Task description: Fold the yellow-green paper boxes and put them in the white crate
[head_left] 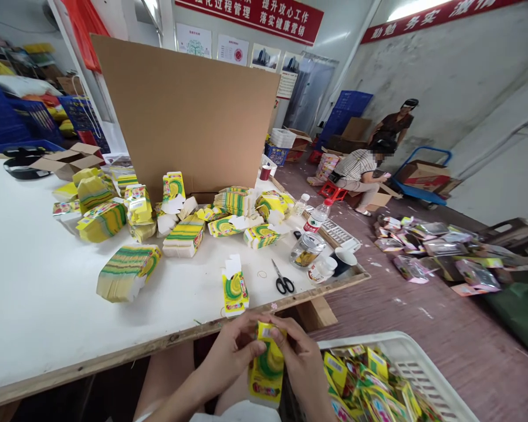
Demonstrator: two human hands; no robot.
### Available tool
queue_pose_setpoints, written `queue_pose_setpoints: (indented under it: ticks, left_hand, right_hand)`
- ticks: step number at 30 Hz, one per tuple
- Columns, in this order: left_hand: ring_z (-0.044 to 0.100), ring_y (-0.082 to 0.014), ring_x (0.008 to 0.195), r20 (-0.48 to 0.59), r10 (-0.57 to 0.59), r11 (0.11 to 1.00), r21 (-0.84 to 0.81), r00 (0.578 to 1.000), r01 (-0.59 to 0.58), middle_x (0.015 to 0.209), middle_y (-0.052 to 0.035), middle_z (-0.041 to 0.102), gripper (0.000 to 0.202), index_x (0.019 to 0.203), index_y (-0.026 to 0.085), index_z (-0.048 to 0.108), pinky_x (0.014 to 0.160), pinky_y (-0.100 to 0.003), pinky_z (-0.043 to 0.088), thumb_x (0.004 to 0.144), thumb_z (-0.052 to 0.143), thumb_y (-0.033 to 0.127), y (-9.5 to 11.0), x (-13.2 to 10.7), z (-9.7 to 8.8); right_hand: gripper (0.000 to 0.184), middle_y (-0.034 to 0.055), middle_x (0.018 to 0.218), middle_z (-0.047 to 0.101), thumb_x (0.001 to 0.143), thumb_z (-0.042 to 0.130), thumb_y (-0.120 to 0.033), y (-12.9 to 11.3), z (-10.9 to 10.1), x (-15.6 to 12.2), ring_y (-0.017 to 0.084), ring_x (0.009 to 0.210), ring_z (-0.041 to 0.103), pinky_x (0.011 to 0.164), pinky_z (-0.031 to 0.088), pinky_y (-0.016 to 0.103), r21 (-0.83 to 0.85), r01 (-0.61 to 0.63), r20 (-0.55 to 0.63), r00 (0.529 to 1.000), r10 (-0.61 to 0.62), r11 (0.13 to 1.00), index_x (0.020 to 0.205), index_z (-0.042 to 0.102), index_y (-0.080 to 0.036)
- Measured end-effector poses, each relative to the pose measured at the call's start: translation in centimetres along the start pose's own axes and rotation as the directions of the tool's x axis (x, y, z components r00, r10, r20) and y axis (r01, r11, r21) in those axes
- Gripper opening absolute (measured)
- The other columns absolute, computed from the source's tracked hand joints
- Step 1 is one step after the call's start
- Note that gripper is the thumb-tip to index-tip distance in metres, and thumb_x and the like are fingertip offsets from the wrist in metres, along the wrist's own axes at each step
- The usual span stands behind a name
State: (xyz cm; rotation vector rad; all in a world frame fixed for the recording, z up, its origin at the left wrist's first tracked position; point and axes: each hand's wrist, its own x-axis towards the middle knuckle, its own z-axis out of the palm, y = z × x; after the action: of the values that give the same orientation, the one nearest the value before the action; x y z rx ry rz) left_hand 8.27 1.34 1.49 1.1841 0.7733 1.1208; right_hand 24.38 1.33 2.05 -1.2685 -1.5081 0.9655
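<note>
Low in the middle of the head view, a small yellow and green box point(267, 369) is held upright over my lap. My left hand point(235, 349) grips its upper left side, thumb on the front. Against its top right edge presses the thumb of my right hand point(300, 357), the other fingers behind it. One flattened yellow carton point(234, 287) lies just beyond, near the table edge. Black-handled scissors point(283, 278) rest to its right. Farther back are bundled stacks of flat cartons point(129, 271). At my right, a white plastic basket point(435, 360) holds many folded yellow boxes.
A tall cardboard sheet point(189, 123) stands behind the stacks. Along the table's right side are a red-capped bottle point(317, 217), a clear jar point(307, 249), a white pill bottle point(322, 271) and a dark mug point(343, 261). Two people are at the back right, near a blue trolley point(422, 187).
</note>
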Motion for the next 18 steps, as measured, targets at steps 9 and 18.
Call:
queue_pose_setpoints:
  ticks: [9,18]
  left_hand:
    - [0.065,-0.0237,0.112,-0.016,0.048,0.859,0.511,0.999,-0.033,0.122,-0.0088,0.070,0.032,0.120,0.023,0.063,0.098,-0.037,0.051,0.089,0.054,0.021,-3.4,0.9,-1.2]
    - [0.045,-0.0275,0.136,-0.115,-0.010,0.673,0.733,0.993,0.092,0.144,-0.0101,0.054,0.047,0.122,0.020,0.065,0.114,-0.047,0.035,0.077,0.060,0.010,-6.9,2.4,-8.0]
  right_hand:
    - [0.036,0.0119,0.096,0.074,0.083,0.050,-0.048,2.9,-7.8,-1.8,0.030,0.089,0.069,0.082,0.054,0.042,-0.520,-0.187,-0.174,0.978,0.111,0.833,0.092,0.078,-0.027]
    - [0.046,0.0147,0.096,0.075,0.075,0.053,-0.054,6.9,-8.6,-3.0,0.031,0.088,0.070,0.077,0.056,0.039,-0.546,-0.272,-0.175,0.962,0.210,0.792,0.098,0.077,-0.021]
